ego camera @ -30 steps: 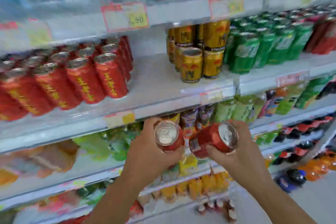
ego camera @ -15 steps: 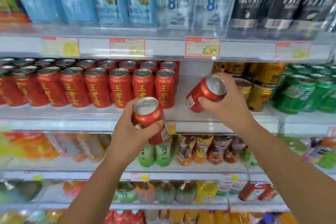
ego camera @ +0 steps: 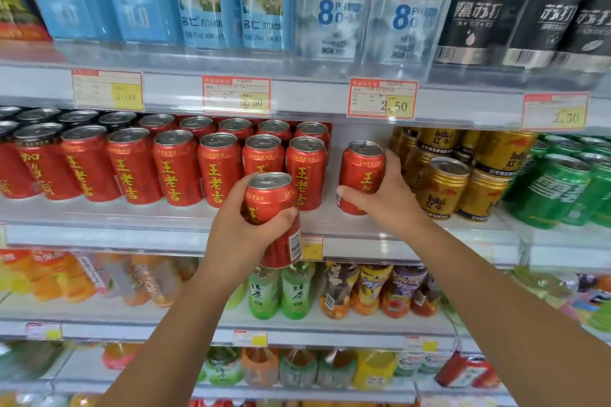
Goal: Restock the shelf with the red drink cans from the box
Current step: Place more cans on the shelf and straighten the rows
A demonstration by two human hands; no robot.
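- Right hand [ego camera: 393,198]: fingers and thumb wrapped round the lower part of the right can [ego camera: 362,168]. The can is upright in the gap between the red row [ego camera: 175,168] and the gold cans [ego camera: 443,188].
- Its base sits at or just above the shelf [ego camera: 99,235]; contact cannot be confirmed.
- Left hand [ego camera: 241,235]: closed round the left can [ego camera: 269,198], which is held in front of the shelf lip, tilted slightly, not yet on the shelf.
- Box: not in view.
- Step in hand, as judged: seating the right can at the end of the red row.
- Recommended:
  - Lower it flat, then slide it left until it stands just beside the end can.
  - Keep the knuckles off the gold cans, which lie close behind the hand; the upper gold cans are stacked and could topple if nudged.
  - Release only once the base is flat.
  - Turn the label forward to match the row.
- The left can should wait clear of the front row until the gap is free.
- Surface: smooth pale shelf with a raised front lip; cans should slide easily on it.
- Surroundings:
  - Green cans [ego camera: 562,188] stand right of the gold.
  - Large bottles [ego camera: 330,0] stand on the tier above, with price tags [ego camera: 382,99] on its edge.
  - Headroom over the cans is modest.
  - Small drink bottles [ego camera: 281,294] fill the tiers below.
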